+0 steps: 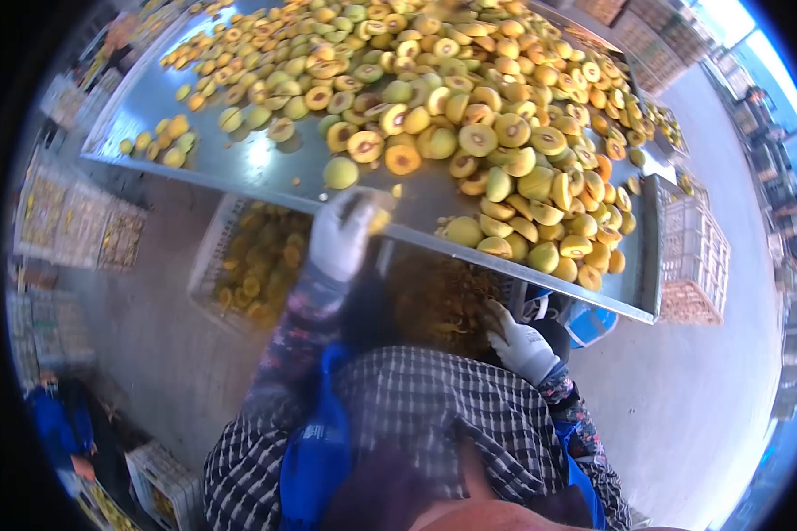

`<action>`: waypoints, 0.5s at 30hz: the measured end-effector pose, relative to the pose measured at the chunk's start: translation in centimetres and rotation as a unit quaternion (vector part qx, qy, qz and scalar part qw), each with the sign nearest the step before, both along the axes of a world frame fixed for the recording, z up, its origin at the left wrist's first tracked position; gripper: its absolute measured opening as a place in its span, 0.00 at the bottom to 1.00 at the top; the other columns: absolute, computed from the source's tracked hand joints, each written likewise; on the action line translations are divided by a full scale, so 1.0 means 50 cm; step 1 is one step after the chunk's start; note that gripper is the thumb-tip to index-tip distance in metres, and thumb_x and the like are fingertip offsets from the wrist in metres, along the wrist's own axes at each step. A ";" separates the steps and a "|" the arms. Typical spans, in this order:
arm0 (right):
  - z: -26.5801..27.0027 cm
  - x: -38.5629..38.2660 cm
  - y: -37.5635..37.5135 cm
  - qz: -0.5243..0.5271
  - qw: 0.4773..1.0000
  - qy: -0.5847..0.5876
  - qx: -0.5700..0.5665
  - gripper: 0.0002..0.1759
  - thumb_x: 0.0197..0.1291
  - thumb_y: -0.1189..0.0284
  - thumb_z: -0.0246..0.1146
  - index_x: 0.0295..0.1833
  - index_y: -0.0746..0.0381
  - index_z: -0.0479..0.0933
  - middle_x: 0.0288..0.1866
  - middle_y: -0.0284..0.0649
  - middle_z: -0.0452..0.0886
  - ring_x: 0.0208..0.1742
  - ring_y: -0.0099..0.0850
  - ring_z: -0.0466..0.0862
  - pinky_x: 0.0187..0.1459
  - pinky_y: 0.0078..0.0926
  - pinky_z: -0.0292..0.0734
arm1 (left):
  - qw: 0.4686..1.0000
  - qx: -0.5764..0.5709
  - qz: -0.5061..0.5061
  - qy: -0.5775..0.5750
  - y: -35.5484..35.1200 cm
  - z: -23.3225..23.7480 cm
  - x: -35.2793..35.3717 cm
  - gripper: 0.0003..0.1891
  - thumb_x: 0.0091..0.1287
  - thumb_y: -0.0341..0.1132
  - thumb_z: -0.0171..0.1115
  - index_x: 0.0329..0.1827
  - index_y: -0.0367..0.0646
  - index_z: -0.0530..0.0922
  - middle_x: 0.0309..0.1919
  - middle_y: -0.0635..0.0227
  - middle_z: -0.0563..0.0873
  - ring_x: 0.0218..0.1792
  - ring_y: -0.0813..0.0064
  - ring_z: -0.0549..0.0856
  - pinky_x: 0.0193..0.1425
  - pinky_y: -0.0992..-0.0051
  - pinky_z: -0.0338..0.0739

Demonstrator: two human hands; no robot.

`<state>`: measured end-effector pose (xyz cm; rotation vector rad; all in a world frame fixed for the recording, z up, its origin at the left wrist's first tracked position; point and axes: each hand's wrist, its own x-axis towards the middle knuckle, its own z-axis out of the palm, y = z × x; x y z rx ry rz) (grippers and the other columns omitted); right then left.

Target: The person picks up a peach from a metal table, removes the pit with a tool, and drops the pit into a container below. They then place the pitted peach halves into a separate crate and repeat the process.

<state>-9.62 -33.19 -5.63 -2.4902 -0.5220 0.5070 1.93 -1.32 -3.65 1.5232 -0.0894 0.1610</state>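
Halved and whole yellow-green fruits [478,139] lie heaped on a metal table [266,177]. At the table's near edge is my left hand [341,234], in a white glove and blurred; its fingers are closed on a yellow fruit piece [379,220]. A whole green fruit [340,173] lies just beyond it. Lower down, my right hand [524,347], also gloved, has its fingers apart beside a container of brown bits [447,305] under the table edge. Nothing shows between those fingers. Below the table to the left stands a crate of fruit halves [255,265], partly blurred.
A white crate [692,257] stands against the table's right end, near a blue bag [589,324]. Stacked crates [66,217] stand at the left. Another person [71,425] is at the lower left, beside a crate [164,482].
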 end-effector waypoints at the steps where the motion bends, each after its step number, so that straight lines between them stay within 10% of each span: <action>1: -0.022 -0.009 -0.003 -0.073 0.996 0.032 0.028 0.29 0.65 0.62 0.53 0.68 0.63 0.61 0.40 0.59 0.82 0.40 0.54 0.82 0.43 0.46 0.77 | 0.998 0.040 0.034 0.022 0.045 -0.003 0.003 0.13 0.69 0.36 0.59 0.49 0.35 0.80 0.41 0.65 0.86 0.41 0.77 0.83 0.48 0.77 0.78; 5: -0.032 0.005 0.007 -0.038 0.997 0.064 -0.022 0.30 0.64 0.62 0.55 0.67 0.67 0.61 0.34 0.59 0.81 0.39 0.55 0.82 0.42 0.46 0.77 | 0.823 0.531 0.194 -0.059 0.150 0.007 0.050 0.23 0.61 0.48 0.65 0.56 0.45 0.78 0.45 0.54 0.83 0.46 0.53 0.81 0.54 0.60 0.75; 8: -0.045 0.017 0.028 -0.006 0.999 0.031 0.012 0.27 0.63 0.66 0.55 0.66 0.67 0.63 0.38 0.58 0.81 0.41 0.51 0.83 0.42 0.42 0.79 | 0.889 0.445 0.091 -0.052 0.120 -0.047 0.148 0.23 0.60 0.47 0.66 0.55 0.46 0.79 0.46 0.53 0.83 0.47 0.52 0.81 0.54 0.61 0.75; 15: -0.019 0.035 0.047 0.066 0.991 -0.090 0.075 0.30 0.64 0.59 0.56 0.64 0.69 0.61 0.31 0.60 0.80 0.35 0.55 0.81 0.36 0.50 0.76 | 0.754 0.655 -0.061 0.008 -0.082 -0.022 0.265 0.23 0.58 0.39 0.65 0.57 0.48 0.74 0.61 0.53 0.72 0.53 0.52 0.81 0.57 0.58 0.77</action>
